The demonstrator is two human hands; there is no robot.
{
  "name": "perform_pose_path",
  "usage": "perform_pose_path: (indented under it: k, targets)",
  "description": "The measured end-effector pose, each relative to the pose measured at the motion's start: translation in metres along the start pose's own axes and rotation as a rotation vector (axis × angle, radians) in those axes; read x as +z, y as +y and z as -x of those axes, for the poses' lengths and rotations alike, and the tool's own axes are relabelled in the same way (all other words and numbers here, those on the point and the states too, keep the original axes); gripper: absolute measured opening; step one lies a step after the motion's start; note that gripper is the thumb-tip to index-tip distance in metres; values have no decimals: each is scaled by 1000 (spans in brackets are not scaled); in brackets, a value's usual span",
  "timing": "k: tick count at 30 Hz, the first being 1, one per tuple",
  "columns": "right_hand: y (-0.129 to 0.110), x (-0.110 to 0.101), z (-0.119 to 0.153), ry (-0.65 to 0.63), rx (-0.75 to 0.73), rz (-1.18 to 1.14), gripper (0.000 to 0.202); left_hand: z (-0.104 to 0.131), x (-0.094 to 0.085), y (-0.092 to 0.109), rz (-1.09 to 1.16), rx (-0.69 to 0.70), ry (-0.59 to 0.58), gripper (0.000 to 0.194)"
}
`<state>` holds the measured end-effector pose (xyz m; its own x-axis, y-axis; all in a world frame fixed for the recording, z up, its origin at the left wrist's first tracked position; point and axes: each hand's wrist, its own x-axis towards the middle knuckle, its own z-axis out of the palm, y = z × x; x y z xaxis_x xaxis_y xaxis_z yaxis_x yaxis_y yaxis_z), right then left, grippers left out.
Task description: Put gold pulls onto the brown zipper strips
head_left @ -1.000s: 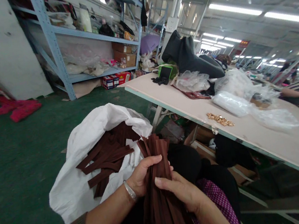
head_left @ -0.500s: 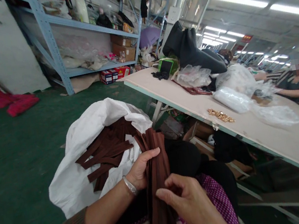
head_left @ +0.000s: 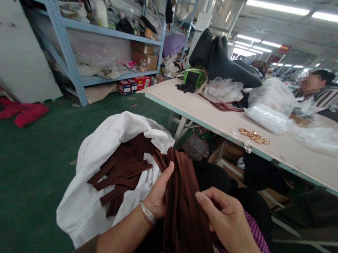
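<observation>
Across my lap lies a bundle of long brown fabric strips (head_left: pixel 185 202), fanned out at the upper end. My left hand (head_left: pixel 158 191), with a silver bangle at the wrist, is closed around the bundle's left side, thumb on top. At the right edge, my right hand (head_left: pixel 226 216) has its fingers curled and its thumb and forefinger pinched on a strip. Left of the bundle, a white sack (head_left: pixel 79 194) stands with its mouth spread, holding more brown strips (head_left: pixel 123 165). The lower ends of the bundle run out of view.
A pale table (head_left: pixel 312 158) slants along the right, bearing gold metal pieces (head_left: pixel 254 136), clear plastic bags (head_left: pixel 268 117) and a black bag-like item (head_left: pixel 226 62). Cardboard boxes sit beneath it. Blue shelving (head_left: pixel 65 48) and red mops (head_left: pixel 29 112) stand behind. Another person sits across the table.
My right hand has moved right to the bundle's edge, and the strips have spread wider. My left thumb has shifted slightly left. The person across the table has changed posture.
</observation>
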<state>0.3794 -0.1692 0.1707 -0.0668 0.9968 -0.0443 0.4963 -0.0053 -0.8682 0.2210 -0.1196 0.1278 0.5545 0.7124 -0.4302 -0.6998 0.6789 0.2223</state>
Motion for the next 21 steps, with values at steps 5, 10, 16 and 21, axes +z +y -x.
perform_pose_path:
  k: [5, 10, 16, 21]
  targets:
    - [-4, 7, -16, -12, -16, 14, 43, 0, -3, -4, 8, -40, -37, 64]
    - [1, 10, -24, 147, -63, 136, 33, 1, -8, -5, 15, -7, -58, 55]
    - [10, 11, -21, 32, -24, 126, 63, 3, -13, -8, -3, 42, -102, 53]
    - [3, 13, -18, -72, -52, 133, 39, 5, -16, -11, -63, 101, -95, 45]
